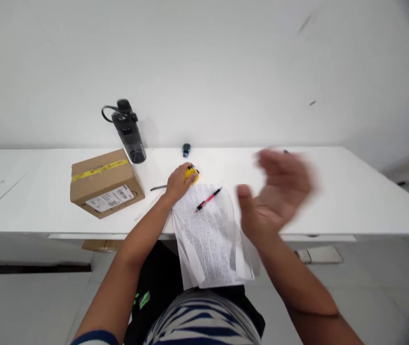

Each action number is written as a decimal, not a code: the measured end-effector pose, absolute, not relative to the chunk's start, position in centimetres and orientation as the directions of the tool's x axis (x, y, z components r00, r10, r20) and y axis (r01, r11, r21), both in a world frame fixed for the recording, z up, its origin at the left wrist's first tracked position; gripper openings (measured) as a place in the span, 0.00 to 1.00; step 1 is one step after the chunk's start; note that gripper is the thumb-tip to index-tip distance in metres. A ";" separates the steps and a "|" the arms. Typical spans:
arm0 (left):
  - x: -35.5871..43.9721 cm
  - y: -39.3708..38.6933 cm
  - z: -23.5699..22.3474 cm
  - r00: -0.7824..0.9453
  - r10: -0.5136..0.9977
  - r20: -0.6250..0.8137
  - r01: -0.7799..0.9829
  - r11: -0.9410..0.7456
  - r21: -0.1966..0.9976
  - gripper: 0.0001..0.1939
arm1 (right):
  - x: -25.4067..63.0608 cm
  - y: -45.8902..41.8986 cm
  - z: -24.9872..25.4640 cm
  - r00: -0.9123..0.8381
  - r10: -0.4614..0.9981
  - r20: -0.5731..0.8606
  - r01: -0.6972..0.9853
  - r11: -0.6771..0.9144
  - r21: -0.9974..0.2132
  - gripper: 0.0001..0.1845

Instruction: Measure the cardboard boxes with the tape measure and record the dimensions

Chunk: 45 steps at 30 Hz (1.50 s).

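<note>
My left hand [179, 182] is closed around a small rounded yellow-and-black object [192, 175] at the table's middle; its kind is partly hidden by the fingers. A thin dark strip [158, 188] lies just left of that hand; whether it joins the yellow object is hidden. My right hand [278, 196], smeared by motion, is raised to the right with thumb and fingers apart, holding nothing. Between the hands, a black-and-red pen [209, 200] rests on papers covered in dense writing [208, 239], which overhang the table's front edge.
A taped cardboard box [106, 182] with a white label stands at left. Behind it is a dark water bottle [130, 134] with a loop handle. A small dark blue object [186, 150] sits near the wall. The white table [351, 196] extends to the right.
</note>
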<state>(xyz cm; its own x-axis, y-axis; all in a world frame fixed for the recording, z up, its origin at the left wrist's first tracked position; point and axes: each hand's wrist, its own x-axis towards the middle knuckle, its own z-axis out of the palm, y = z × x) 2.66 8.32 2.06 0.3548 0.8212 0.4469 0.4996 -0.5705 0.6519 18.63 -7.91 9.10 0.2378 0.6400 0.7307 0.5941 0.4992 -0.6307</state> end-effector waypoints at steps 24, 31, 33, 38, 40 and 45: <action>-20.2 -3.8 21.6 -0.092 0.992 -0.089 -0.264 0.062 0.963 0.19 | -0.3 3.9 18.4 -0.555 0.677 0.483 -0.026 0.566 -0.824 0.23; -27.4 -1.6 17.9 -0.351 0.915 -0.197 0.290 0.306 0.907 0.34 | 2.8 9.6 15.8 -0.473 0.815 0.336 0.137 0.444 -0.885 0.33; -28.4 -0.9 17.2 -0.351 0.904 -0.245 0.350 0.369 0.861 0.35 | 4.4 10.8 15.4 -0.473 0.835 0.281 0.215 0.419 -0.882 0.34; -28.2 1.1 16.2 -0.270 0.890 -0.369 0.506 0.457 0.732 0.34 | 6.2 11.7 14.7 -0.609 0.771 0.188 0.265 0.421 -0.868 0.30; -27.8 1.7 16.3 -0.245 0.891 -0.381 0.540 0.452 0.710 0.34 | 5.9 11.6 14.5 -0.607 0.769 0.201 0.263 0.433 -0.862 0.28; -27.2 2.5 17.2 -0.212 0.900 -0.381 0.565 0.431 0.703 0.37 | 5.2 11.7 14.0 -0.578 0.779 0.244 0.230 0.442 -0.867 0.26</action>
<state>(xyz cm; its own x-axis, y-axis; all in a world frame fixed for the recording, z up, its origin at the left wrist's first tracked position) -27.22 2.48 17.20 -0.2121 0.8998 -0.3812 0.5652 0.4312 0.7033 5.20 11.68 14.05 -0.5781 0.7787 0.2436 0.2296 0.4417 -0.8673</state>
